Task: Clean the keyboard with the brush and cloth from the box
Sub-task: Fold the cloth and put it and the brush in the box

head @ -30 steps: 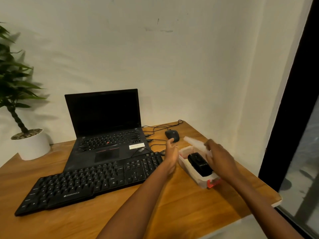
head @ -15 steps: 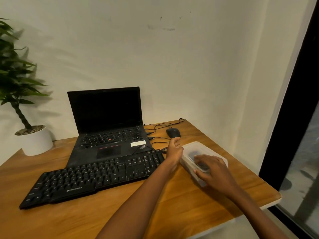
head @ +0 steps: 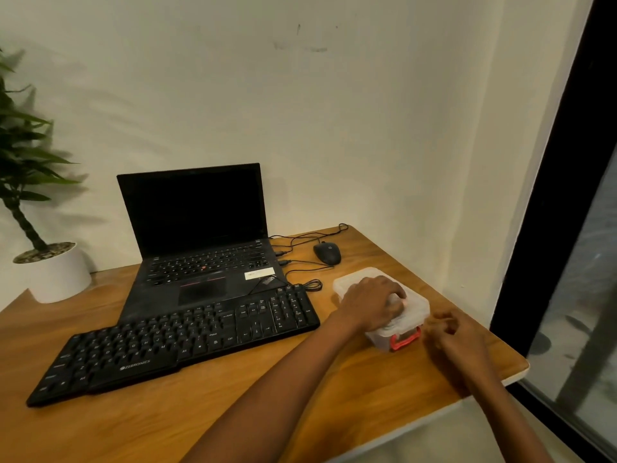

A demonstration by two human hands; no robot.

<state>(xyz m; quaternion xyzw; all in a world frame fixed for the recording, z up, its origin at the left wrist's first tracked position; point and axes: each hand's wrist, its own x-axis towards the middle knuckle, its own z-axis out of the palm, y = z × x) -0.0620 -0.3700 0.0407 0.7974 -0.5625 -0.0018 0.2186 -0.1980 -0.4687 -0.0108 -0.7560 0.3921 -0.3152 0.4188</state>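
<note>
Wooden worktop fills the lower frame. At lower right, the right hand hangs loosely curled, holding nothing, just beside the red latch of the clear plastic box. The left hand lies flat on the box's lid (contents hidden). Left of centre lies the black keyboard; behind it, a black laptop and black mouse.

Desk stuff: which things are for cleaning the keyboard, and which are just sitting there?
For the job:
keyboard
box, lid on, left hand resting on top, right hand beside its red latch

Just sitting there:
laptop
mouse
cables
plant in a white pot

The brush and cloth aren't visible.
</note>
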